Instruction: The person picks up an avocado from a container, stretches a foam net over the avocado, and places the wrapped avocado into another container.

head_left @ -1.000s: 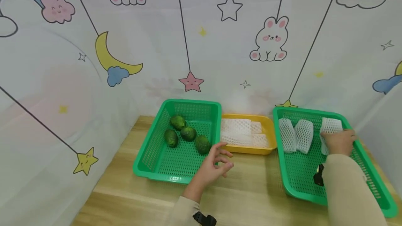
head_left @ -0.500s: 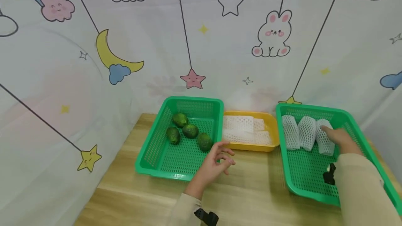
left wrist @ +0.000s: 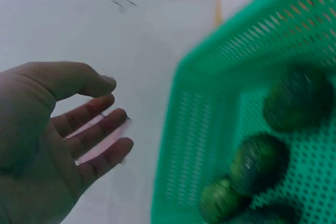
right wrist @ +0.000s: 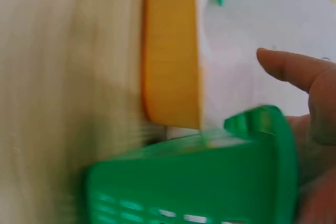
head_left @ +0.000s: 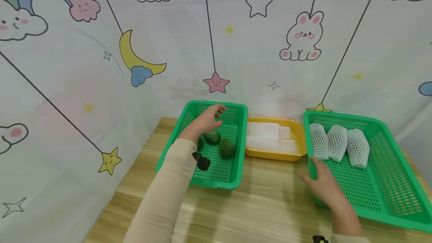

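My left hand (head_left: 208, 120) hovers over the left green basket (head_left: 240, 168), fingers loosely bent and holding nothing. Beneath it lie dark green avocados, one (head_left: 227, 148) near the basket's right wall and another (head_left: 212, 137) by the hand; the arm covers others. In the left wrist view several avocados (left wrist: 261, 163) show beside the hand (left wrist: 79, 124). My right hand (head_left: 324, 186), thumb and fingers spread and bare of anything, is over the left rim of the right green basket (head_left: 388, 168). Three bulging white foam net sleeves (head_left: 358, 148) stand in a row there, their contents hidden.
Between the baskets sits a shallow yellow tray (head_left: 274, 155) with flat white foam nets (head_left: 263, 132). Behind everything hangs a white printed curtain (head_left: 189, 48). Wood tabletop (head_left: 260, 198) shows in front of the tray.
My right hand has let go of the third sleeve and moved left, out to the basket's rim. My left hand has moved from the left basket's front right corner to above the avocados.
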`<act>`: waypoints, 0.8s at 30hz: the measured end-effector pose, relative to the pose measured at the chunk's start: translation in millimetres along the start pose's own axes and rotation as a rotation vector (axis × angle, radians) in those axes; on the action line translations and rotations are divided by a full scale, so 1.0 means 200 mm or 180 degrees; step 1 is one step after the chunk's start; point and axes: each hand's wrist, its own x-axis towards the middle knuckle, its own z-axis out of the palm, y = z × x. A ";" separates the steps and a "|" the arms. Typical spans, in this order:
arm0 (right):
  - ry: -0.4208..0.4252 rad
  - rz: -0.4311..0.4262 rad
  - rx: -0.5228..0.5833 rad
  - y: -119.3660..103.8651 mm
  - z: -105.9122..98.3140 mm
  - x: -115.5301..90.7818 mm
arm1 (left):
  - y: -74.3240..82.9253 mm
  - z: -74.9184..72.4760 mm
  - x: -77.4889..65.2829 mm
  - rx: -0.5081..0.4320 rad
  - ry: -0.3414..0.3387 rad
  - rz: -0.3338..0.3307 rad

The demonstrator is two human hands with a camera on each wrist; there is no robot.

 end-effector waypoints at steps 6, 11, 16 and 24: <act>0.0076 0.0311 -0.0301 0.03 0.07 -0.01 | -0.20 0.16 0.16 0.1400 -0.0842 -0.0345; 0.0203 0.0312 -0.0373 0.02 0.08 -0.01 | -0.22 0.29 0.17 0.1713 -0.1244 -0.0525; 0.0262 0.0398 -0.0446 0.00 0.09 -0.01 | -0.18 0.31 0.12 0.1994 -0.1245 -0.0524; 0.0259 0.0425 -0.0503 0.01 0.10 -0.01 | -0.17 0.29 0.11 0.2282 -0.1271 -0.0268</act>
